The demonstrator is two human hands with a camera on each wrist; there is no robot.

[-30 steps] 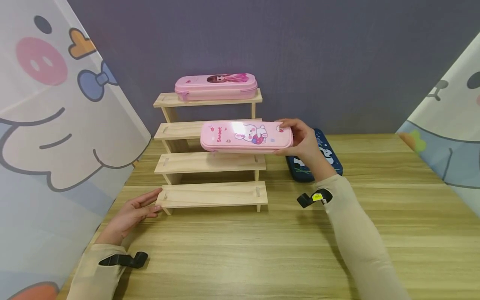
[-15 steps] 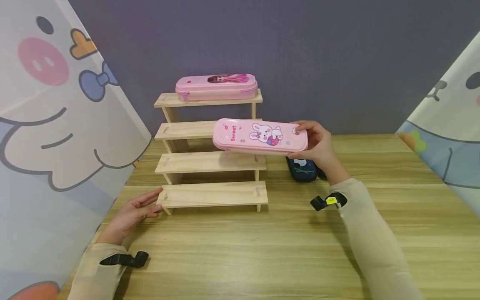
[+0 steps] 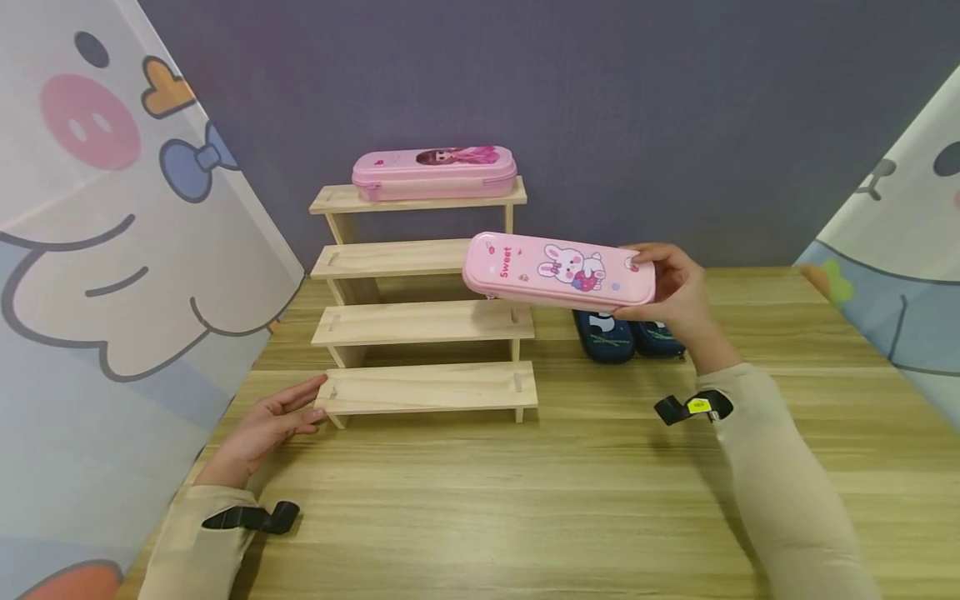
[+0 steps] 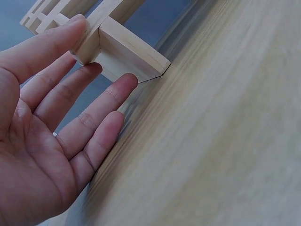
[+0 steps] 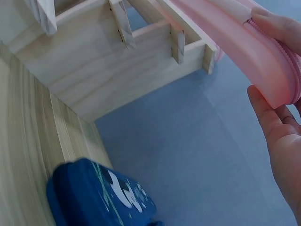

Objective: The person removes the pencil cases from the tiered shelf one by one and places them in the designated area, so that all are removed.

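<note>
My right hand grips the right end of a pink pencil case with a bunny and the word "Sweet". The case hangs in the air, tilted, overlapping the right ends of the middle shelves. In the right wrist view, the thumb lies on one side of the pink case and fingers on the other. My left hand touches the left end of the lowest board of a wooden stepped rack. Its fingers are nearly straight in the left wrist view, thumb and fingertips at the board's corner.
Another pink pencil case lies on the rack's top shelf. Dark blue panda pencil cases lie on the wooden table right of the rack, partly hidden by the raised case. A grey partition stands behind.
My right hand has carried the pink bunny pencil case to the right, away from the rack, and its right end has tipped down. The left hand stays at the lowest board.
</note>
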